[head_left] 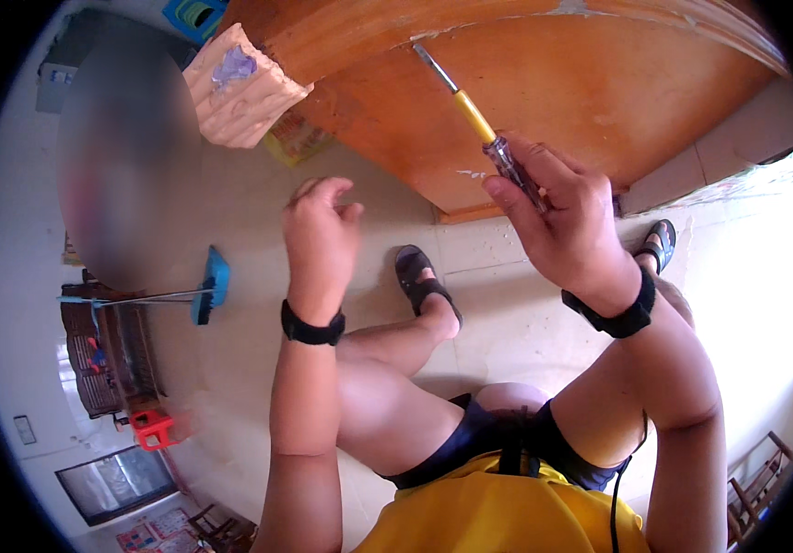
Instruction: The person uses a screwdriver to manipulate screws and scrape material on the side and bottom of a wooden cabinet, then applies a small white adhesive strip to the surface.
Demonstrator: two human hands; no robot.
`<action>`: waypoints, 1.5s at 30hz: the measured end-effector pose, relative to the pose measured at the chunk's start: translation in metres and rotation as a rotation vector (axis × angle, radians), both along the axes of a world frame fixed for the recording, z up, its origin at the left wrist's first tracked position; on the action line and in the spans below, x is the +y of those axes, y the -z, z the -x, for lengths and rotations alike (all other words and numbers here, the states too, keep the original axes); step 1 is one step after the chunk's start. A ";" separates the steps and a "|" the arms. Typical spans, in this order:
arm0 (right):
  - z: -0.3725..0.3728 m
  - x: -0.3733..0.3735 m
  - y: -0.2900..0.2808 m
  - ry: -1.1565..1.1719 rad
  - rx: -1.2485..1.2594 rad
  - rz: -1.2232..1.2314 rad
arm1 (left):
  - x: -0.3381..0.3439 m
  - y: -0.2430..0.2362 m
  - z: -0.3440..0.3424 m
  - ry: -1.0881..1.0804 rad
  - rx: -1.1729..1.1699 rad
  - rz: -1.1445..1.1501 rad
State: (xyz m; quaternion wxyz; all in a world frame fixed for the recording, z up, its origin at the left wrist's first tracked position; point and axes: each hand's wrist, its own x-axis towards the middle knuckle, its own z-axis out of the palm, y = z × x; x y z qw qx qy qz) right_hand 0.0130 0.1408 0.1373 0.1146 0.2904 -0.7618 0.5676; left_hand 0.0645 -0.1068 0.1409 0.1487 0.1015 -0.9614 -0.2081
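My right hand (567,207) is closed around the dark translucent handle of a screwdriver (476,117). Yellow covers the middle of the tool, and its metal shaft ends in a tip against a seam near the edge of an orange-brown wooden panel (525,92). Pale scuffs and chips mark that edge. My left hand (321,241) hangs in the air to the left of the panel, loosely curled, with a gap between thumb and fingers and no object visible in it. A black band circles each wrist.
A carved, peach-coloured wooden end (247,92) juts from the furniture at upper left. On the tiled floor stand my sandalled feet. Further left are a blue broom (211,284), a red stool (151,429) and a blurred area. Wooden chairs (760,484) sit at lower right.
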 end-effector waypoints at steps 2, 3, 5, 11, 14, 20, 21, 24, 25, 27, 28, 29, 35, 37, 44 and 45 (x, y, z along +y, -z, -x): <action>-0.001 -0.004 0.004 0.020 -0.017 0.021 | -0.012 0.002 0.001 -0.102 -0.128 0.038; -0.002 -0.007 0.006 0.020 -0.017 0.017 | -0.018 0.001 0.002 -0.132 -0.194 0.026; -0.005 -0.012 0.010 0.051 -0.034 0.035 | -0.039 0.014 0.002 -0.105 -0.180 0.053; -0.002 -0.023 0.021 0.102 0.036 0.067 | -0.041 0.011 0.000 -0.118 -0.111 0.037; -0.001 -0.027 0.022 0.098 0.006 0.081 | -0.026 -0.002 0.000 -0.184 -0.124 0.004; 0.005 -0.030 0.013 0.125 0.001 0.159 | -0.002 0.005 -0.001 0.104 0.022 0.116; 0.005 -0.028 0.015 0.126 -0.001 0.155 | 0.014 -0.005 0.000 0.102 -0.017 -0.065; 0.001 -0.026 0.020 0.119 -0.023 0.083 | 0.046 -0.015 0.001 0.133 0.032 -0.458; -0.003 -0.028 0.020 0.102 -0.033 0.066 | 0.053 -0.010 0.005 0.225 0.107 -0.511; -0.008 -0.030 0.020 0.084 -0.047 0.048 | 0.073 -0.004 0.012 0.318 0.135 -0.768; -0.009 -0.030 0.018 0.081 -0.047 0.047 | 0.083 -0.004 0.014 0.312 0.087 -0.970; -0.011 -0.031 0.017 0.072 -0.048 0.060 | 0.088 -0.003 0.017 0.360 0.037 -1.093; -0.007 -0.038 0.021 0.057 0.026 0.090 | 0.109 0.010 0.026 0.291 -0.091 -1.566; -0.006 -0.038 0.022 0.062 0.038 0.084 | 0.113 0.012 0.026 0.237 -0.112 -1.660; -0.003 -0.037 0.023 0.062 0.090 0.128 | 0.120 0.019 0.032 0.248 -0.033 -1.732; -0.002 -0.037 0.023 0.064 0.098 0.132 | 0.120 0.017 0.032 0.247 -0.034 -1.731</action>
